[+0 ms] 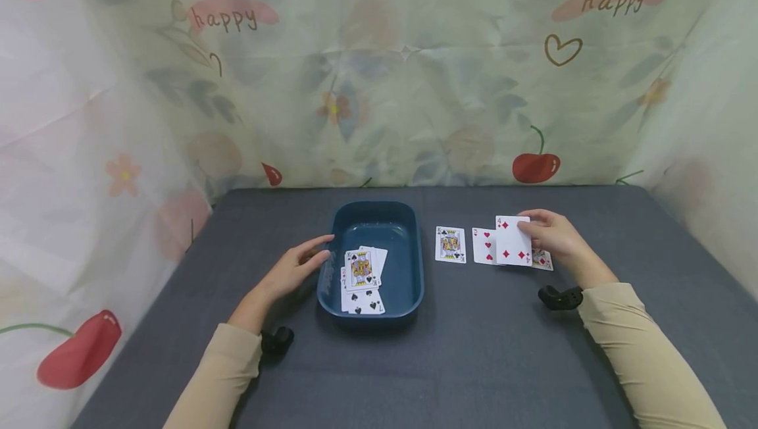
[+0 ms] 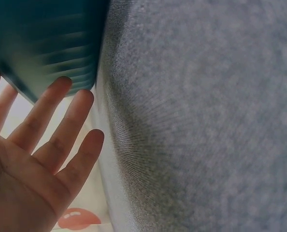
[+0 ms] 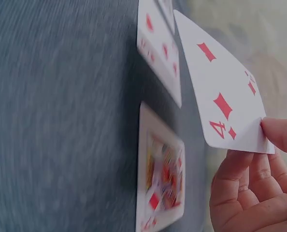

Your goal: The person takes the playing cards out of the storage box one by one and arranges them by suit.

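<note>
My right hand [image 1: 551,235] pinches the four of diamonds [image 1: 512,242] between thumb and fingers, face up. In the right wrist view the card [image 3: 221,87] is raised above the table. Below it lie the three of hearts [image 1: 484,245] and a diamond face card [image 1: 541,260], both partly covered in the head view. To their left a king of clubs [image 1: 451,245] lies flat. My left hand [image 1: 296,268] has its fingers extended at the left side of the blue tray [image 1: 404,264]. Inside the tray is a loose pile of cards [image 1: 362,281] with a king of spades on top.
A dark grey cloth [image 1: 474,356] covers the table. Behind and at both sides hangs a printed curtain [image 1: 403,87] with cherries and hearts. Black wrist straps [image 1: 559,298] sit below both hands.
</note>
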Demonstrator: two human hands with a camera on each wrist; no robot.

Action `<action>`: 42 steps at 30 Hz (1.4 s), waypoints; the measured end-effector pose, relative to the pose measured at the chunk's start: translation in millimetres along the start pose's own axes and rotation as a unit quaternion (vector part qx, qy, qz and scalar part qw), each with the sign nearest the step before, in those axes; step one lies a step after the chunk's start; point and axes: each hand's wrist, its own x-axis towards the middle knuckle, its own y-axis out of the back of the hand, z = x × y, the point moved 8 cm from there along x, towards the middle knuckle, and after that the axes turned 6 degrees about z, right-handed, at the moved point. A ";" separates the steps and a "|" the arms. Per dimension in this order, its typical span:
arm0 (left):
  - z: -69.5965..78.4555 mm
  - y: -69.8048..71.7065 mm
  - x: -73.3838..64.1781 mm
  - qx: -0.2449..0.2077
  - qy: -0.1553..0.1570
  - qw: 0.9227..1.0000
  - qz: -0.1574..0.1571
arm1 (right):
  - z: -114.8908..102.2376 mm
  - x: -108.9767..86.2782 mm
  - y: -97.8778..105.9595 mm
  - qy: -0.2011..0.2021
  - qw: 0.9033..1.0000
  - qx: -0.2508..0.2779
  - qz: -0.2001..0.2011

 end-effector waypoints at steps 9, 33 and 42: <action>-0.4 0.9 0.1 -0.007 0.004 1.000 -0.001 | 28.0 8.8 21.4 -0.023 0.999 -0.011 0.030; -2.0 -2.0 2.4 -0.013 0.003 1.000 -0.002 | 42.6 17.2 32.8 -0.018 0.993 -0.098 0.056; -2.2 -2.6 2.0 -0.013 0.002 1.000 0.001 | 37.5 18.2 29.6 -0.001 0.988 -0.143 0.051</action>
